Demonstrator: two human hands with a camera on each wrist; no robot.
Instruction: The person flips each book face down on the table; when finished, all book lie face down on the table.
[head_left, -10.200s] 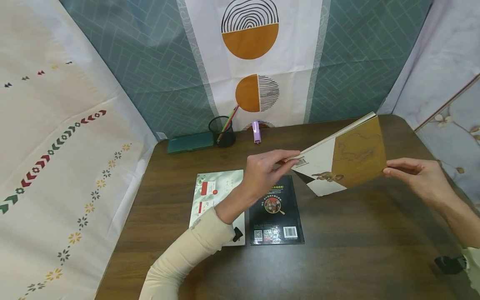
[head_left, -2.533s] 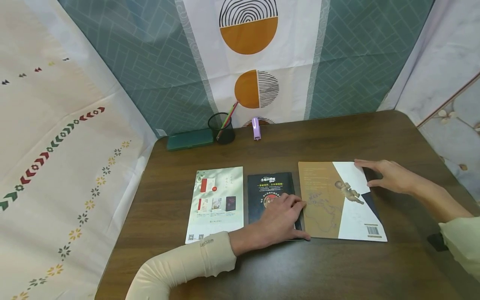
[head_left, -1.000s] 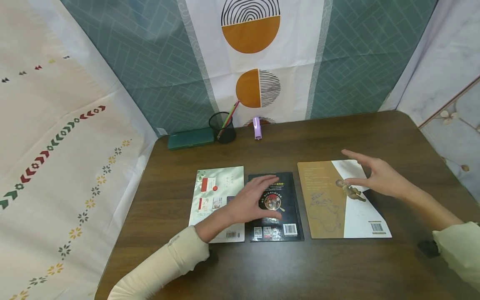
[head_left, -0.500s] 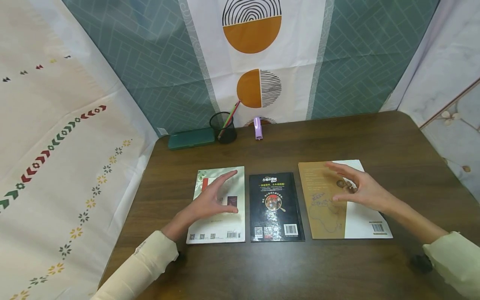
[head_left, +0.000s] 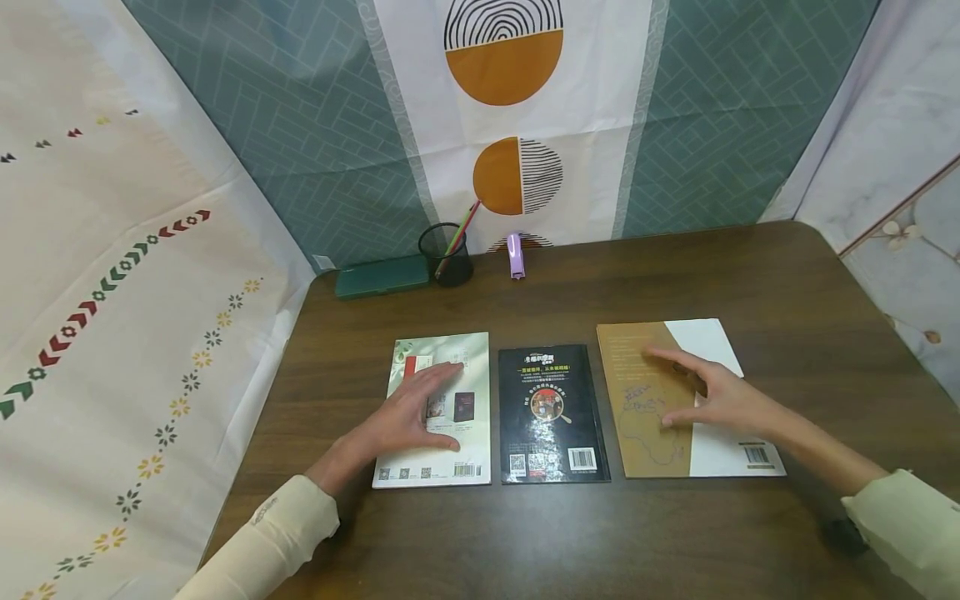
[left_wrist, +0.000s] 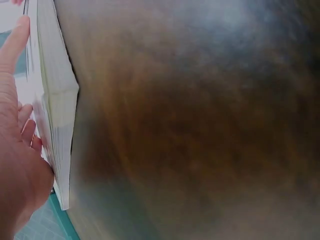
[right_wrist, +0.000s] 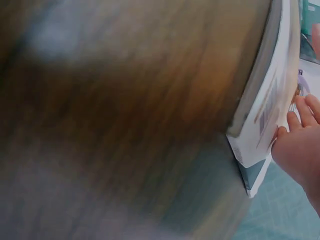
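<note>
Three books lie in a row on the table. At the left is a pale green and white book, with my left hand over its cover, thumb and fingers spread apart. The black book lies in the middle, untouched. Over the brown and white book at the right is my right hand, its thumb and fingers also apart. Neither hand grips anything; whether they touch the covers I cannot tell. In the left wrist view, page edges of the pale book show beside the hand.
At the back of the dark wooden table stand a green case, a black mesh pen cup with pencils in it, and a purple stapler. Fabric hangs behind the table and at its left side.
The brown and white book, earlier held up in both hands, now lies flat right of the black one. Lately my left hand moved left from the black book; my right hand moved left over the brown one.
</note>
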